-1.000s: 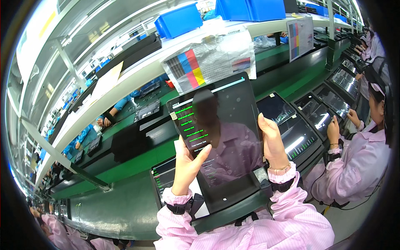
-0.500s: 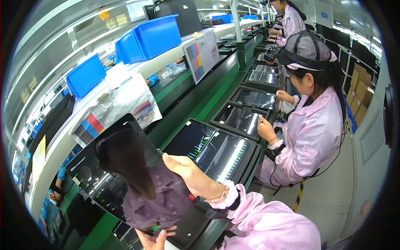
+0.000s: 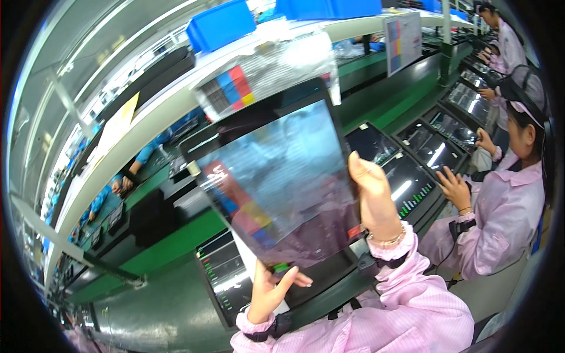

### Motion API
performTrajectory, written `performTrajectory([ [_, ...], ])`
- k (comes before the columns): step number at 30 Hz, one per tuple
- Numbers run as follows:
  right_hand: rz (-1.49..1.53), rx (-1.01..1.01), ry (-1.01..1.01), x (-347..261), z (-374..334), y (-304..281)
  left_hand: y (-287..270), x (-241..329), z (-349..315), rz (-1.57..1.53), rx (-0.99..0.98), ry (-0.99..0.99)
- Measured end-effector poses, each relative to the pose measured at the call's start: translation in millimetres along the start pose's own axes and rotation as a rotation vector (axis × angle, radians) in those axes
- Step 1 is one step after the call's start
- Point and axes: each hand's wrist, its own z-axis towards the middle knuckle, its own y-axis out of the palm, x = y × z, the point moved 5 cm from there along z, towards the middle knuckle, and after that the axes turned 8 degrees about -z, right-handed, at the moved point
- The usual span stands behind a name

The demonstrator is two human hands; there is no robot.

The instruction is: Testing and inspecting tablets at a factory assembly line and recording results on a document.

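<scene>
A black tablet (image 3: pixel 282 176) is held up tilted before me, its glossy screen mirroring a pink garment and coloured blocks. My right hand (image 3: pixel 375 197) grips its right edge, thumb at the front and the other fingers hidden behind. At the lower edge, my left hand (image 3: pixel 273 291) is closed round the tablet, thumb and some fingertips showing. A small pale tab (image 3: pixel 193 169) sticks out at the tablet's left side. Behind my left hand a white strip (image 3: pixel 244 250) shows, its kind unclear. Pink sleeves and dark wrist straps cover both wrists.
More tablets lie in dark trays, one (image 3: pixel 226 273) at the lower left and others (image 3: pixel 412 182) along the bench to the right. A co-worker (image 3: pixel 500 200) sits at my right. A shelf with blue bins (image 3: pixel 220 26) and a colour chart (image 3: pixel 403 41) runs beyond the green-edged line.
My view has swung left, so the bench and co-worker sit further right. The tablet's screen has gone from mostly black to a bright bluish picture or reflection. Both hands keep hold of it.
</scene>
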Motion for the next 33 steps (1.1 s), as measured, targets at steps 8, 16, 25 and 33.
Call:
performTrajectory([
  [8, -0.072, -0.020, -0.033, 1.3, 3.7, 2.8, -2.8, 3.6, -1.9, -0.004, 0.002, 0.008],
  [16, -0.045, 0.004, -0.030, 1.3, 2.1, 1.6, 0.2, 5.5, -1.9, -0.012, -0.011, 0.020],
  [25, -0.046, 0.010, -0.034, 1.6, 2.9, 1.3, 0.7, 7.3, -2.8, 0.005, -0.007, 0.027],
  [33, -0.023, 0.020, -0.046, 0.6, 1.0, 2.0, 0.9, 6.1, -2.8, -0.007, -0.010, 0.027],
])
